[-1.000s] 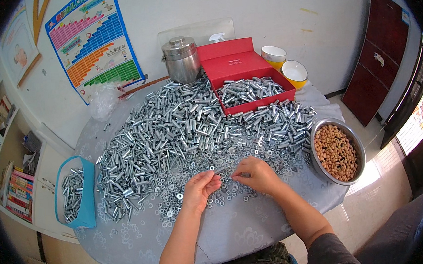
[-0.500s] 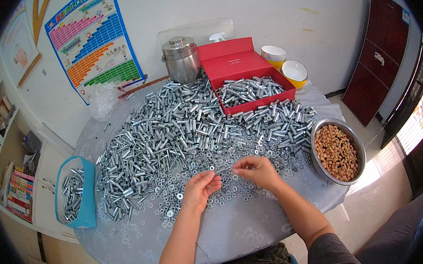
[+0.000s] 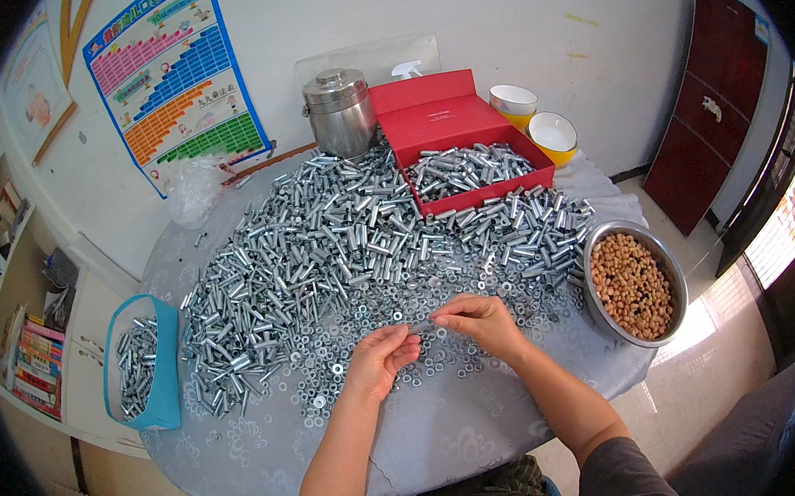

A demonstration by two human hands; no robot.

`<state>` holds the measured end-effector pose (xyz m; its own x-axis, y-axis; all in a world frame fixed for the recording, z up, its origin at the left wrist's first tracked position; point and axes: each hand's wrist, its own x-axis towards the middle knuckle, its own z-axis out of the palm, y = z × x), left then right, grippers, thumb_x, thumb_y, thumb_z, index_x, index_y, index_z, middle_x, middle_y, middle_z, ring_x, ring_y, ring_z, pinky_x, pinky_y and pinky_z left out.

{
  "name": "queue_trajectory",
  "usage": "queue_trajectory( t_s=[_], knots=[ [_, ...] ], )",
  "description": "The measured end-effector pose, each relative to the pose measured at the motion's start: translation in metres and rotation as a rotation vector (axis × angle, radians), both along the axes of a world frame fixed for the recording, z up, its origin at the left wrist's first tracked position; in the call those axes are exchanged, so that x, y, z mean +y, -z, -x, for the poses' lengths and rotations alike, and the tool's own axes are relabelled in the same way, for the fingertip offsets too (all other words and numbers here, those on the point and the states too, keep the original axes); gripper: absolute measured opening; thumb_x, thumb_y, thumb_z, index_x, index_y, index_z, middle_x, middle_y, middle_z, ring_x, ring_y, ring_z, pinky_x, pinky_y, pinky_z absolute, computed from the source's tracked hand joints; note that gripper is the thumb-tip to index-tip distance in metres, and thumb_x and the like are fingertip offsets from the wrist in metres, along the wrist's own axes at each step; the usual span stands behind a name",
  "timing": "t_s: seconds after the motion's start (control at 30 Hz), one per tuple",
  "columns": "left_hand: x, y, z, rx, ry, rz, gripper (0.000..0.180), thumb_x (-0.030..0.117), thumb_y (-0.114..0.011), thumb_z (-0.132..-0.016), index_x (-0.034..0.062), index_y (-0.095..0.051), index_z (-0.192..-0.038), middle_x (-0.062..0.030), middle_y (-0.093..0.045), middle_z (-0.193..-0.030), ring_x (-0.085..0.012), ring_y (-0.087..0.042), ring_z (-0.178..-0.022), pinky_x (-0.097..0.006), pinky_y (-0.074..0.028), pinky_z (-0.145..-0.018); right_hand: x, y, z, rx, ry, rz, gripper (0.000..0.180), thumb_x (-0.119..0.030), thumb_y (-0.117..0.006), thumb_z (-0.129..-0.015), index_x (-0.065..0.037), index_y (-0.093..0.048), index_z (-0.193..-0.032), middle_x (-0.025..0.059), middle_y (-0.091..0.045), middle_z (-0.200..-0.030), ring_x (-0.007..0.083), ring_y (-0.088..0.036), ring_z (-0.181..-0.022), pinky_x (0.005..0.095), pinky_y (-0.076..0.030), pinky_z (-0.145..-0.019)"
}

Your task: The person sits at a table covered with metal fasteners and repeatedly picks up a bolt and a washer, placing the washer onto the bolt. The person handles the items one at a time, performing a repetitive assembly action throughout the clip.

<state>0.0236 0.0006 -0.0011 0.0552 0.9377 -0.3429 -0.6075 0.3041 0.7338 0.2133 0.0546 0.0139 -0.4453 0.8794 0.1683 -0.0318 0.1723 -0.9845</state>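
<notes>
Left hand (image 3: 375,362) and right hand (image 3: 484,323) pinch opposite ends of one slim metal piece (image 3: 422,325), judged light, rigid, slick, best held endwise.

I hold a slim grey metal piece (image 3: 421,326) nearly level, its near end pinched in my left hand (image 3: 376,365), its far end meeting the closed fingertips of my right hand (image 3: 482,325); finer detail is too small to tell.
</notes>
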Motion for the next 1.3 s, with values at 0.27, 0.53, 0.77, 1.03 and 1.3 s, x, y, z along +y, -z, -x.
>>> queue_trajectory(
  t_s=[0.27, 0.53, 0.77, 1.03, 1.3],
  knots=[
    [0.001, 0.008, 0.006, -0.145, 0.066, -0.004, 0.014, 0.010, -0.055, -0.083, -0.0017, -0.057, -0.090, -0.0119, -0.063, -0.079, -0.0147, -0.063, -0.066, -0.023, -0.054, -0.061, -0.003, -0.005, 0.002, 0.009, -0.013, -0.029, 0.017, -0.012, -0.066, -0.076, -0.005, -0.067, -0.091, 0.0023, -0.060, -0.078, 0.0093, -0.053, -0.075, 0.0219, -0.042, -0.067],
    [0.002, 0.010, 0.006, -0.135, 0.053, -0.010, 0.014, 0.010, -0.055, -0.083, -0.0015, -0.057, -0.090, -0.0118, -0.063, -0.079, -0.0150, -0.063, -0.066, -0.023, -0.054, -0.061, -0.003, -0.006, 0.001, -0.221, 0.008, -0.328, 0.019, -0.017, -0.067, -0.074, -0.006, -0.066, -0.090, 0.0068, -0.061, -0.078, 0.0167, -0.056, -0.071, 0.0267, -0.044, -0.065],
    [0.000, 0.005, 0.009, -0.097, -0.034, -0.028, 0.013, 0.010, -0.056, -0.083, -0.0017, -0.058, -0.089, -0.0120, -0.063, -0.079, -0.0156, -0.062, -0.066, -0.024, -0.054, -0.061, -0.002, -0.013, -0.007, -0.710, 0.069, -0.427, 0.027, -0.031, -0.069, -0.067, -0.005, -0.061, -0.068, 0.0088, -0.059, -0.065, 0.0254, -0.057, -0.062, 0.0348, -0.045, -0.057],
    [0.002, 0.002, 0.003, -0.046, -0.041, -0.010, 0.014, 0.010, -0.056, -0.082, -0.0020, -0.057, -0.089, -0.0124, -0.062, -0.079, -0.0161, -0.062, -0.066, -0.025, -0.054, -0.061, -0.001, 0.010, -0.005, -0.796, 0.040, -0.595, 0.027, -0.032, -0.071, -0.064, -0.007, -0.061, -0.067, 0.0069, -0.059, -0.062, 0.0235, -0.057, -0.059, 0.0338, -0.044, -0.053],
    [-0.001, 0.001, 0.006, -0.028, -0.052, -0.004, 0.013, 0.009, -0.057, -0.082, -0.0018, -0.057, -0.089, -0.0129, -0.062, -0.079, -0.0166, -0.062, -0.066, -0.025, -0.053, -0.061, -0.001, -0.011, -0.004, -0.381, 0.141, -0.171, 0.022, -0.017, -0.070, -0.068, -0.005, -0.063, -0.086, 0.0052, -0.062, -0.076, 0.0142, -0.057, -0.067, 0.0263, -0.045, -0.061]
  ],
)
